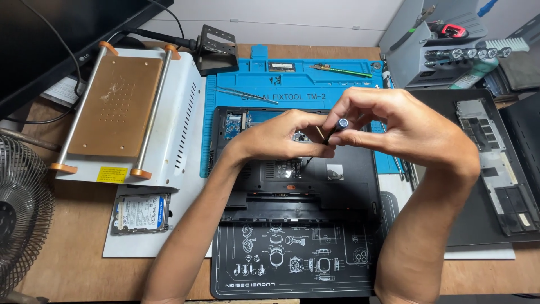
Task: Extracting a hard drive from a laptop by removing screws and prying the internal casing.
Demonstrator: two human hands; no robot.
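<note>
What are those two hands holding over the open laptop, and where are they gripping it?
A small screwdriver. The right hand pinches its blue-capped top end; the left hand steadies the lower shaft near the tip, above the laptop base.

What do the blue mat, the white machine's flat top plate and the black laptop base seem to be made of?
Blue mat: probably silicone or soft rubber, matte, with moulded compartments.
Top plate on the white machine: looks like copper-toned metal, dull, with a grid of small holes.
Laptop base: seemingly black plastic, matte, with moulded vents. Both hands, left hand and right hand, hold a small screwdriver above it.
</note>
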